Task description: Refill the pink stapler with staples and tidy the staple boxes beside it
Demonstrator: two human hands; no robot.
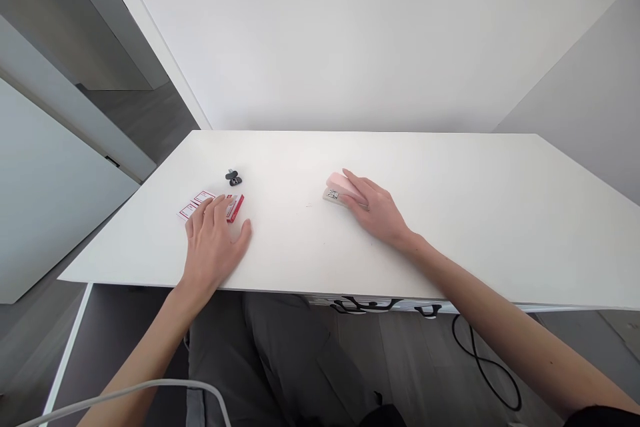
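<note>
A pink stapler (pixel 338 187) lies near the middle of the white table (pixel 450 213). My right hand (pixel 377 208) rests on it, fingers curled over its top and right side. My left hand (pixel 215 240) lies flat with fingers stretched out, its fingertips touching small red and white boxes (pixel 200 201) at the left of the table. One red box (pixel 235 206) shows just right of my fingers. A small black staple remover (pixel 233 178) sits a little behind the boxes, apart from both hands.
The table's far edge meets a white wall. A grey cabinet stands to the left. Black cables (pixel 480 360) hang under the front edge at the right, and a white cable (pixel 125 392) crosses bottom left. My legs are under the table.
</note>
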